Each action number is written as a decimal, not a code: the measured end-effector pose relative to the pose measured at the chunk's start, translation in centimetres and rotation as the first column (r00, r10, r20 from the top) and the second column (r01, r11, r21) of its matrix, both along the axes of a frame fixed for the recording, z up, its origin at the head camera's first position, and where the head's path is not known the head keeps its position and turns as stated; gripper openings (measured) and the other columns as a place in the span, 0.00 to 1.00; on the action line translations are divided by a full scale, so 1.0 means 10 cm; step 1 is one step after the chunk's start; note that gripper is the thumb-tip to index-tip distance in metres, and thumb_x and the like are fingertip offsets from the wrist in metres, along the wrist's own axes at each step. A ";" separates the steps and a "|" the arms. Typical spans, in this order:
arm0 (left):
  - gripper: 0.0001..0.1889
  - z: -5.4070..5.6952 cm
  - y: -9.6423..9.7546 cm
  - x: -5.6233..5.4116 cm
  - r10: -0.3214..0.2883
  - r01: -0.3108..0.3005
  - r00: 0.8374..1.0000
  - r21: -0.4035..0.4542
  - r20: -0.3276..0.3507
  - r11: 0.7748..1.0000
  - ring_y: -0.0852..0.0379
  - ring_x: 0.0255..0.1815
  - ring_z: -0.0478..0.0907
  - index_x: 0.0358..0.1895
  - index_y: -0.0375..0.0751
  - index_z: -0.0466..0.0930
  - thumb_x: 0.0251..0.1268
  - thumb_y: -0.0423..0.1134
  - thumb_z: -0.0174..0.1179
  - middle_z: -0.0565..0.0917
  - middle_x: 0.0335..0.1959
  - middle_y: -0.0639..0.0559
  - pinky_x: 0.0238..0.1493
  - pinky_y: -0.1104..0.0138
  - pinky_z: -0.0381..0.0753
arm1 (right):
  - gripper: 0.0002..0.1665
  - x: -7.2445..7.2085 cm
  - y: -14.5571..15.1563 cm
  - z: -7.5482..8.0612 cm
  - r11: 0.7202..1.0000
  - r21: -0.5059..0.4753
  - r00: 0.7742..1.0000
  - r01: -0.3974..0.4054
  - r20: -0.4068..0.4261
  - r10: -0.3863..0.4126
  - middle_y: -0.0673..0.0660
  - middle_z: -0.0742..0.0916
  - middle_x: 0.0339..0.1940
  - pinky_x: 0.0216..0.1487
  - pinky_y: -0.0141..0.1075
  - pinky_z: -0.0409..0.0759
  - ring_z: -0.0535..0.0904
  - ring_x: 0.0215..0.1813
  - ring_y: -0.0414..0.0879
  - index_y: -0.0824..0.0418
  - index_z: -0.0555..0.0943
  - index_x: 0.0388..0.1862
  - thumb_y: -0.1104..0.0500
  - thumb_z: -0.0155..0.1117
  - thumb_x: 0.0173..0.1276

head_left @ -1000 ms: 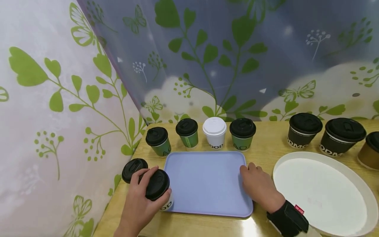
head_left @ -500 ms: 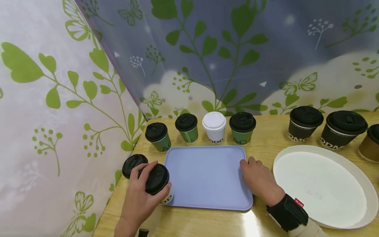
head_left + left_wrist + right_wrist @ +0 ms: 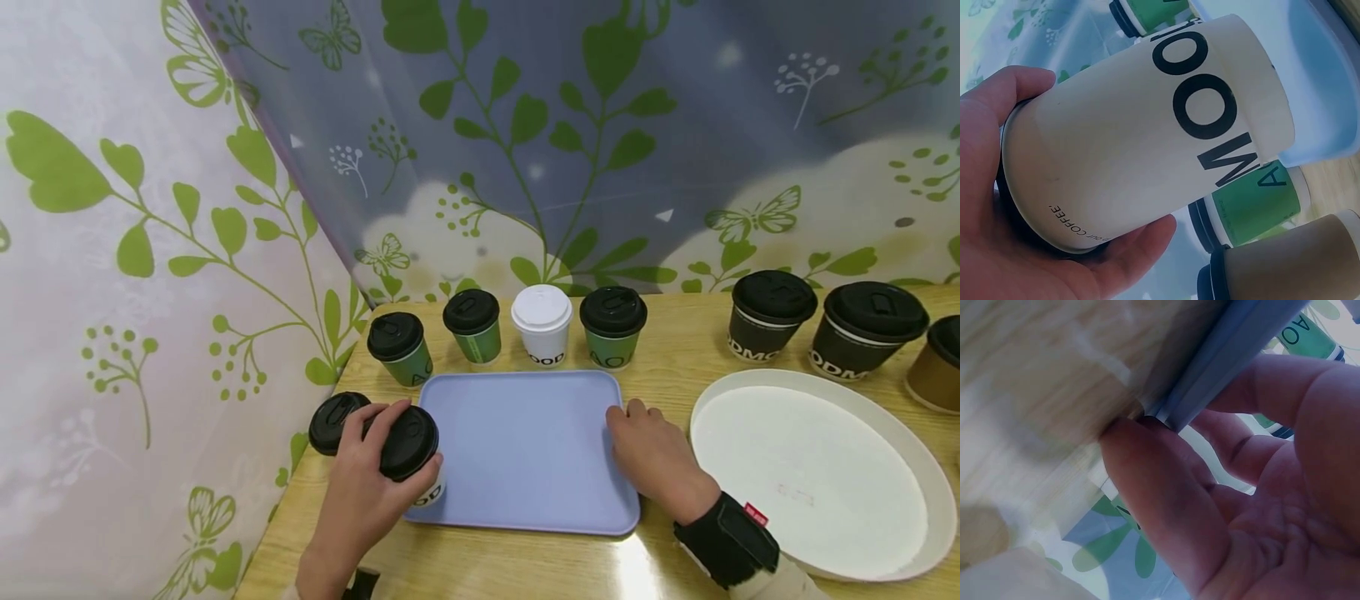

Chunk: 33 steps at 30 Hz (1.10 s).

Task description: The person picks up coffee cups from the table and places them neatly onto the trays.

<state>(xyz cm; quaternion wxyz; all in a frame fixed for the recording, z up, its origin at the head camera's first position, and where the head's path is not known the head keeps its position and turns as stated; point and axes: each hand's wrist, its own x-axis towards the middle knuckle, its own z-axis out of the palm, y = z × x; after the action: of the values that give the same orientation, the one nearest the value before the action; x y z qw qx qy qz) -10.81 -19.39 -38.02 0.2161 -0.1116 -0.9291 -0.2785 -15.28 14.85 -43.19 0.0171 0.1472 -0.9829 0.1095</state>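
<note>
My left hand (image 3: 367,487) grips a white paper coffee cup (image 3: 1122,137) round its black lid (image 3: 412,442), fingers on one side and thumb on the other. In the head view this cup overlaps the left rim of a lavender-blue rectangular tray (image 3: 525,450). The left wrist view shows its base free of the hand, close to the tray; whether it touches the tray I cannot tell. My right hand (image 3: 652,458) pinches the tray's right rim, and the right wrist view shows that rim between thumb and fingers (image 3: 1154,494).
Another black-lidded cup (image 3: 337,423) stands just left of the held one. Behind the tray are green cups (image 3: 480,343) and a white-lidded cup (image 3: 543,337). A round white tray (image 3: 817,475) lies at right, with black cups (image 3: 765,329) and a brown cup (image 3: 937,375) behind it.
My left hand has carried the cup slightly right, over the tray's left edge. The right hand keeps its grip on the rim. The head view has tilted a little downward.
</note>
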 end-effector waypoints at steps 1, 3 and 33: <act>0.37 0.00 0.00 -0.01 -0.003 0.003 1.000 -0.002 -0.005 1.000 0.36 0.60 0.75 0.68 0.52 0.78 0.51 0.48 0.80 0.72 0.63 0.38 0.50 0.40 0.80 | 0.06 0.00 0.00 0.00 1.000 0.000 1.000 -0.002 -0.002 0.002 0.65 0.78 0.34 0.26 0.48 0.78 0.75 0.32 0.56 0.69 0.78 0.45 0.67 0.61 0.73; 0.37 0.00 0.01 -0.03 -0.008 0.008 1.000 -0.006 -0.015 1.000 0.37 0.59 0.75 0.69 0.52 0.78 0.52 0.48 0.80 0.72 0.63 0.38 0.49 0.41 0.81 | 0.06 0.00 0.01 0.00 1.000 0.001 1.000 -0.005 -0.009 0.005 0.65 0.77 0.34 0.26 0.48 0.78 0.75 0.32 0.56 0.69 0.78 0.45 0.67 0.61 0.73; 0.39 -0.01 0.16 -0.50 -0.106 0.106 0.993 -0.004 -0.054 0.994 0.37 0.57 0.75 0.70 0.45 0.76 0.55 0.51 0.78 0.71 0.63 0.33 0.53 0.44 0.80 | 0.06 0.00 0.01 -0.01 1.000 -0.004 1.000 -0.007 -0.021 0.007 0.65 0.78 0.34 0.26 0.48 0.78 0.75 0.31 0.56 0.69 0.79 0.45 0.67 0.63 0.72</act>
<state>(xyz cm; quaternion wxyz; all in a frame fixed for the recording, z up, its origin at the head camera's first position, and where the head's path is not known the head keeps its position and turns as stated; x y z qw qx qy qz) -15.83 -17.80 -38.11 0.2262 -0.1683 -0.9158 -0.2859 -15.25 14.91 -43.30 0.0270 0.1519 -0.9819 0.1099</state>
